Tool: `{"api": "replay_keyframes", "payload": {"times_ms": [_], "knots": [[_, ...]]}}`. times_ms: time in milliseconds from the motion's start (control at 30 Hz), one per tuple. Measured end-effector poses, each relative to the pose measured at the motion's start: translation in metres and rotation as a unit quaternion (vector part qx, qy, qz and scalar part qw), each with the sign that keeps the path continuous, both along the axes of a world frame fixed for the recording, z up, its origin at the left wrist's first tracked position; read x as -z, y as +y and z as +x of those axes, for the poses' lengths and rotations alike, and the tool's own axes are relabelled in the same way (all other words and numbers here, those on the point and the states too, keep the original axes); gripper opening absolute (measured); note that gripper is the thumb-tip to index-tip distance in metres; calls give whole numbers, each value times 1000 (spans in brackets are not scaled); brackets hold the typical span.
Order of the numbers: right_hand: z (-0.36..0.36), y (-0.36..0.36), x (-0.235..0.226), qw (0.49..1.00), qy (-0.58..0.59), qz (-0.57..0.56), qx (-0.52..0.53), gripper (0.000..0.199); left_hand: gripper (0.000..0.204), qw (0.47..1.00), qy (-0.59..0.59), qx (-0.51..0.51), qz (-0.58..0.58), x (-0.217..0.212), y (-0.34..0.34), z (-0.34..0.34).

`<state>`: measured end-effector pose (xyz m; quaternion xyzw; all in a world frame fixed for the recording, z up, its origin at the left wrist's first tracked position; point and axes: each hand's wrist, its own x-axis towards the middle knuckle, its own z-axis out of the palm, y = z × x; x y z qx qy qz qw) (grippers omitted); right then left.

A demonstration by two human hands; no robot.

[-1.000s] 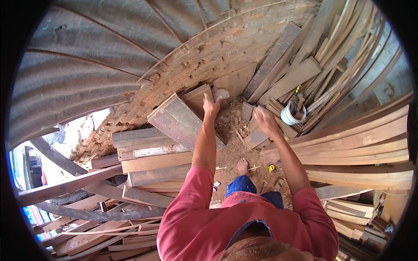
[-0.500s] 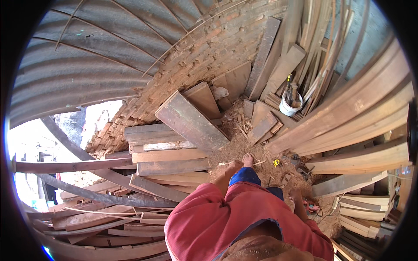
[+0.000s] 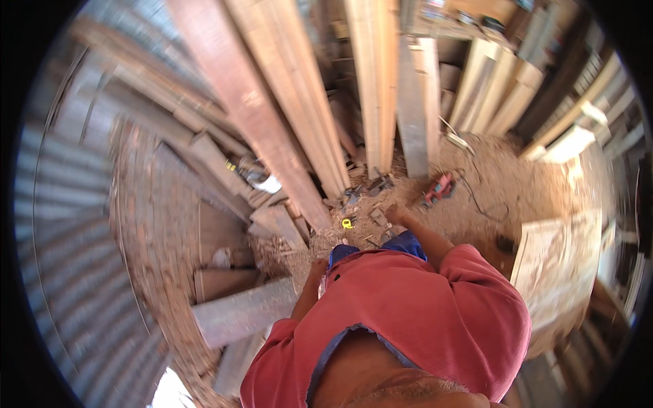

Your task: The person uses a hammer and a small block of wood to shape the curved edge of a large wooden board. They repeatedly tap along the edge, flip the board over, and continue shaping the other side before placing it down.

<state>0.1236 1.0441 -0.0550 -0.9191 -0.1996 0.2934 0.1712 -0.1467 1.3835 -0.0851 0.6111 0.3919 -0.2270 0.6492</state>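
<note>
My right hand (image 3: 394, 215) hangs low in front of me, over the sawdust-covered ground. It is nearest to a small wood offcut (image 3: 378, 217) and a red corded power tool (image 3: 439, 188). Motion blur smears its fingers. Beside my blue shorts is my left hand (image 3: 318, 267), also blurred, and I cannot make out anything in it. A yellow tape measure (image 3: 347, 224) lies on the ground ahead, between the two hands but farther off.
Long boards (image 3: 255, 102) lean upright ahead. Left of them stands a white bucket (image 3: 269, 184) with tools. A wide grey-brown plank (image 3: 245, 313) lies at the left by a brick wall (image 3: 146, 204). At the right is a pale wooden panel (image 3: 554, 268); a cord (image 3: 486, 212) crosses the sawdust.
My view and body have turned right, so the tape measure, bucket and planks have swung left. The thin stick by my left hand no longer shows. My right hand has come forward.
</note>
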Motion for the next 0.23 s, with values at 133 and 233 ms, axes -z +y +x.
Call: {"api": "replay_keyframes", "payload": {"times_ms": [133, 233], "knots": [[-12, -114, 9, 982, 0, -185, -35, 33, 26, 961, -121, 246, 25, 8, 24, 45], [-57, -168, -14, 982, 7, -181, 60, 32, 34, 976, 75, 190, -71, 18, 62, 87]]}}
